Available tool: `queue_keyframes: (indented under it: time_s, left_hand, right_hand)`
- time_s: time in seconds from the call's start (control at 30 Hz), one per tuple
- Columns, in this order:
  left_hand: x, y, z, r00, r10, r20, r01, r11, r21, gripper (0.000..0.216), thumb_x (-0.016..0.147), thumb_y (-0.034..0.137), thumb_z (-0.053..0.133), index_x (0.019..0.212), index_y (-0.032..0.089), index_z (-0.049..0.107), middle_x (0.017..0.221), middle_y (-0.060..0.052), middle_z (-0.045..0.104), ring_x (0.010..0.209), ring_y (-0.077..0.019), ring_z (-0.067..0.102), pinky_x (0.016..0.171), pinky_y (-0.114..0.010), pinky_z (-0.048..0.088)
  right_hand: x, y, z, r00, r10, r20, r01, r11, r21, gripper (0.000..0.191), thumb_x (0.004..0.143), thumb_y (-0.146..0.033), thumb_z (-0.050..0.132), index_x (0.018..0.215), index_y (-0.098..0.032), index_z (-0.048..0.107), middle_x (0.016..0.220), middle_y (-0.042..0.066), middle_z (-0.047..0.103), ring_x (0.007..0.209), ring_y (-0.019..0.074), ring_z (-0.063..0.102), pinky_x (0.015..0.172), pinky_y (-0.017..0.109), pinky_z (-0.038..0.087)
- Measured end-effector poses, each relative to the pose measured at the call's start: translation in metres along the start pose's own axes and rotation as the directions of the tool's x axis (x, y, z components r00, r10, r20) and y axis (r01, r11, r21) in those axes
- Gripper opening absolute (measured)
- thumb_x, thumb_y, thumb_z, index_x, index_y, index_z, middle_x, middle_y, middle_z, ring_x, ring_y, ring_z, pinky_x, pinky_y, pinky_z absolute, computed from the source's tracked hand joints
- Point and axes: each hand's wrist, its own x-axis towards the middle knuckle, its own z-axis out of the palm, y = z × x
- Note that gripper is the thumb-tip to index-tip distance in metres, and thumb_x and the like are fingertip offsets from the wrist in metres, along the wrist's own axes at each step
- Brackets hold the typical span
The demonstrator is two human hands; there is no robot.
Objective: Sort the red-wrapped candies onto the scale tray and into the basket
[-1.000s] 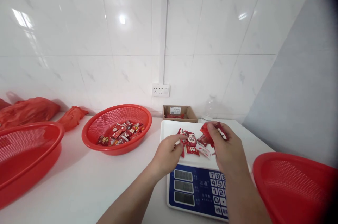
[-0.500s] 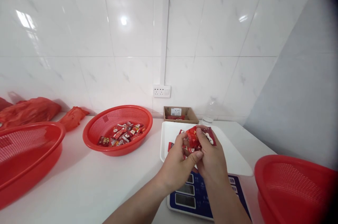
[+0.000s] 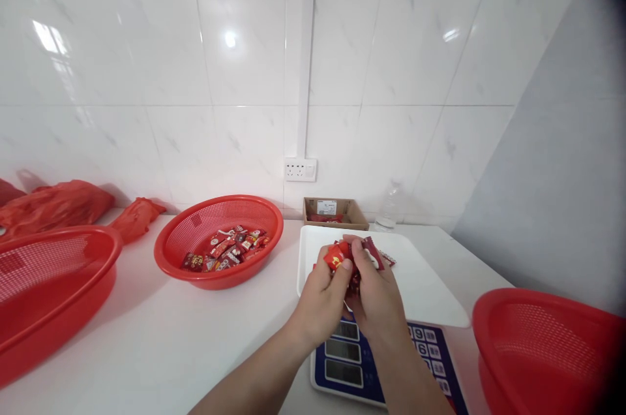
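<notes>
Both my hands are cupped together above the white pan of a digital scale. Between them is a bunch of red and maroon wrapped candies. My left hand is closed on the left side of the bunch, its thumb against a bright red candy. My right hand is wrapped round the right side, with a maroon wrapper showing by its fingers. The hands hide part of the pan, and a few wrappers show just behind them. How many candies each hand holds cannot be made out.
A red basket with several wrapped candies stands left of the scale. Other red baskets stand at far left and right. Behind are a cardboard box, a clear bottle and red plastic bags.
My hands have drawn closer together and shifted slightly left, gathering the candies between them. More of the scale's keypad shows beside my right wrist.
</notes>
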Motion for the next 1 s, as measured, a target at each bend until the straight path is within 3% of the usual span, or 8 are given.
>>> queue_keyframes:
  time_s: [0.13,0.23,0.33,0.5,0.57,0.7,0.83,1.0]
  left_hand:
    - [0.002,0.002,-0.001,1.000,-0.013,0.013,0.013,0.999,-0.040,0.026,0.086,0.042,0.042,0.101,0.021,0.045,0.083,-0.001,0.053,0.058,-0.0110,0.053,0.043,-0.022,0.048]
    - [0.001,0.002,0.000,0.998,-0.042,0.052,0.042,0.999,0.001,0.019,0.085,0.037,0.044,0.095,0.021,0.046,0.079,-0.001,0.051,0.065,-0.0134,0.053,0.044,-0.022,0.047]
    - [-0.003,0.001,0.002,0.996,-0.026,0.085,0.018,0.995,0.094,0.022,0.086,0.038,0.042,0.097,0.020,0.050,0.086,-0.003,0.051,0.072,-0.0158,0.052,0.046,-0.023,0.046]
    - [-0.010,0.003,0.006,0.977,0.178,0.119,-0.196,0.968,0.155,0.033,0.088,0.041,0.042,0.108,0.018,0.051,0.111,-0.011,0.054,0.101,-0.0230,0.050,0.085,-0.036,0.043]
    - [-0.011,0.004,0.007,0.969,0.211,0.128,-0.228,0.965,0.132,0.036,0.084,0.041,0.049,0.110,0.016,0.050,0.114,-0.012,0.054,0.105,-0.0246,0.049,0.091,-0.037,0.039]
    - [-0.009,0.006,0.005,0.973,0.181,0.142,-0.191,0.980,0.061,0.042,0.078,0.036,0.060,0.115,0.017,0.049,0.112,-0.009,0.058,0.103,-0.0240,0.052,0.088,-0.035,0.040]
    - [-0.005,0.009,0.000,0.985,0.147,0.095,-0.161,0.973,0.164,0.028,0.082,0.033,0.053,0.107,0.021,0.055,0.096,-0.005,0.062,0.094,-0.0214,0.056,0.082,-0.032,0.044]
    - [-0.002,0.008,-0.004,0.993,0.107,0.041,-0.114,0.964,0.240,0.019,0.077,0.022,0.052,0.095,0.022,0.057,0.080,0.000,0.061,0.073,-0.0168,0.058,0.067,-0.029,0.048]
  right_hand:
    - [0.004,-0.003,-0.003,0.999,0.009,-0.042,-0.007,0.999,0.037,0.045,0.062,-0.052,0.070,0.095,-0.023,0.058,0.077,-0.001,0.066,0.055,0.0144,0.059,0.038,0.021,0.037]
    - [0.010,-0.005,-0.007,0.996,-0.015,-0.087,0.023,0.996,0.091,0.043,0.066,-0.056,0.066,0.093,-0.025,0.056,0.077,-0.003,0.065,0.051,0.0126,0.058,0.035,0.020,0.032]
    - [0.013,-0.003,-0.009,0.991,-0.062,-0.120,0.077,0.990,0.122,0.037,0.071,-0.058,0.060,0.088,-0.025,0.055,0.074,-0.004,0.063,0.053,0.0118,0.059,0.041,0.022,0.039]
    - [0.010,0.001,-0.007,0.984,-0.114,-0.135,0.129,0.986,0.105,0.037,0.074,-0.060,0.054,0.090,-0.027,0.053,0.073,-0.005,0.063,0.061,0.0127,0.062,0.053,0.025,0.047]
    - [0.008,0.001,-0.007,0.979,-0.145,-0.142,0.156,0.986,0.067,0.039,0.073,-0.062,0.054,0.091,-0.027,0.053,0.077,-0.004,0.063,0.065,0.0134,0.063,0.055,0.025,0.048]
    - [0.006,-0.002,-0.005,0.984,-0.137,-0.118,0.149,0.983,0.103,0.038,0.071,-0.061,0.057,0.089,-0.027,0.054,0.082,-0.004,0.065,0.071,0.0143,0.064,0.058,0.026,0.049]
    - [0.006,-0.006,-0.003,0.998,-0.042,-0.054,0.050,0.986,0.162,0.037,0.071,-0.060,0.057,0.090,-0.028,0.058,0.086,-0.004,0.067,0.076,0.0150,0.064,0.063,0.027,0.050]
    - [0.010,-0.010,-0.006,0.999,0.038,0.014,-0.040,0.987,0.153,0.046,0.073,-0.059,0.056,0.108,-0.030,0.058,0.092,0.000,0.070,0.078,0.0176,0.065,0.064,0.030,0.051]
